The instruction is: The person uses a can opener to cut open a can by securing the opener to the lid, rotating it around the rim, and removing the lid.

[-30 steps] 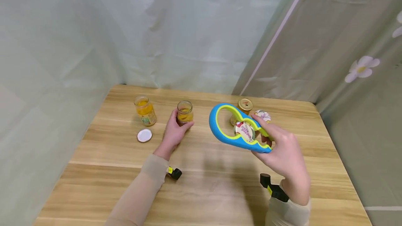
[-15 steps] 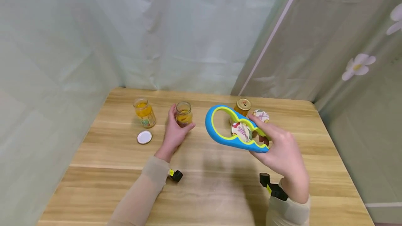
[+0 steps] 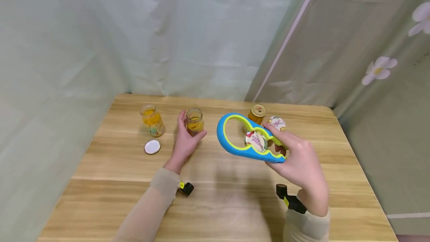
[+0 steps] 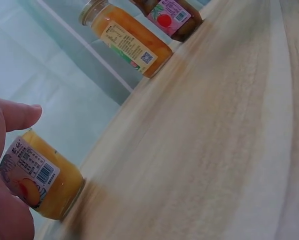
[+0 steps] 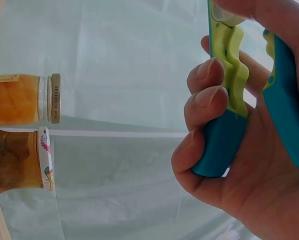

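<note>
Left hand: the left hand (image 3: 184,141) rests on the counter (image 3: 221,193), thumb and fingers curled round the open jar (image 3: 194,121) at about 11 o'clock of the counter's middle; the left wrist view shows the thumb tip above the jar's label (image 4: 27,170).
Right hand: the right hand (image 3: 300,163) is raised above the counter at about 2 o'clock, fingers wrapped round the wavy handle of the opener (image 3: 246,139).
Opener: blue with a yellow-green inner edge, tilted, its big loop toward 9 o'clock and free of anything; in the right wrist view the fingertips (image 5: 205,95) press on the yellow-green strip.
Lid: a printed lid (image 3: 256,141) sits caught in the opener's middle opening, just beside the right hand's fingers.
Open jar: upright, holding yellow fruit, no lid on it, touching the left hand.
Second jar: another lidless jar (image 3: 152,120) of yellow fruit stands at 9 o'clock of the open jar, near but apart.
White lid: a white lid (image 3: 152,146) lies flat at 6 o'clock of the second jar.
Far jars: a gold-lidded jar (image 3: 256,113) and a jar with a patterned lid (image 3: 277,123) stand side by side behind the opener, at 1 o'clock; both closed.
</note>
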`<action>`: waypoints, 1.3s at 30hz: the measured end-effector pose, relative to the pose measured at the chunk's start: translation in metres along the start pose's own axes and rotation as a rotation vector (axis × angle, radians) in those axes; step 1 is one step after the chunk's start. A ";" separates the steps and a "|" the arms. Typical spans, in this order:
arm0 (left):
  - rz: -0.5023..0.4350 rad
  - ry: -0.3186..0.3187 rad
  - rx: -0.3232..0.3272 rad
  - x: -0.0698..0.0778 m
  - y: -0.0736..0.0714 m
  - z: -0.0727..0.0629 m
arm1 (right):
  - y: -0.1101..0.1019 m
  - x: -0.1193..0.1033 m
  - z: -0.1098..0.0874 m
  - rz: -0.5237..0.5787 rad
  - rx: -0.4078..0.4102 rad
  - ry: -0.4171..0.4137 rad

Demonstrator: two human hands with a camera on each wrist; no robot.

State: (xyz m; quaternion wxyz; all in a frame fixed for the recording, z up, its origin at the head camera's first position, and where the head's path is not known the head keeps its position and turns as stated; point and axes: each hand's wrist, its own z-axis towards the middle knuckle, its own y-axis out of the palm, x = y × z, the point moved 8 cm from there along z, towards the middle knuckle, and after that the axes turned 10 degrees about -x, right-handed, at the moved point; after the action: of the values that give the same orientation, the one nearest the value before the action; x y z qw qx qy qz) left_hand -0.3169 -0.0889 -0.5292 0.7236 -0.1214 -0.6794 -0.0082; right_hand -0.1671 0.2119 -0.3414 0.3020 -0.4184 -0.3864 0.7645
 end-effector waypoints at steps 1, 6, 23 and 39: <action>0.002 0.001 -0.003 0.000 0.000 0.000 | 0.000 0.000 0.000 0.001 -0.001 0.003; 0.018 0.012 0.000 0.006 0.001 0.002 | -0.001 0.001 0.000 -0.014 0.003 0.010; -0.089 0.421 0.082 0.118 -0.020 -0.033 | 0.005 -0.002 0.008 -0.032 -0.006 0.012; -0.544 0.253 -0.230 0.133 0.050 -0.062 | 0.013 -0.007 0.014 -0.005 -0.009 -0.027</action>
State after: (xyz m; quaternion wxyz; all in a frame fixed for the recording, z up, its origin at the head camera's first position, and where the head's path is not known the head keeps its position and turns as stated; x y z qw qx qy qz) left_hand -0.2374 -0.0313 -0.4092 0.7550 -0.0144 -0.5864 -0.2930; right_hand -0.1778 0.1949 -0.3446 0.2967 -0.4087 -0.3950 0.7674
